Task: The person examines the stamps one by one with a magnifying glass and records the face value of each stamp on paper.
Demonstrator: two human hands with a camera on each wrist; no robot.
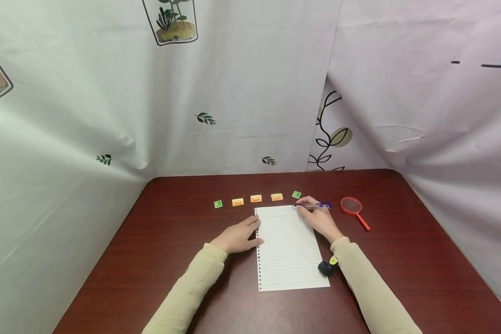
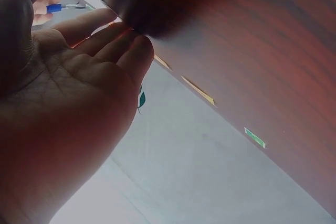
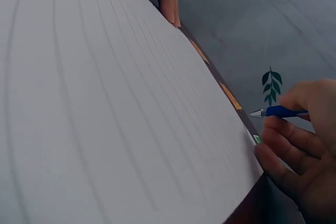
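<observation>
A lined sheet of paper with a punched left edge lies on the table, faint writing along its top line. My left hand rests on that left edge, fingers extended and thumb on the paper. In the left wrist view the palm of the left hand shows, with the fingers straight. My right hand pinches a blue pen at the sheet's top right corner. The right wrist view shows the pen between thumb and fingers, its tip raised off the paper.
Beyond the sheet runs a row of small cards: green ones at both ends, orange ones between. A red magnifying glass lies right of the right hand. White printed curtains stand behind the dark red table.
</observation>
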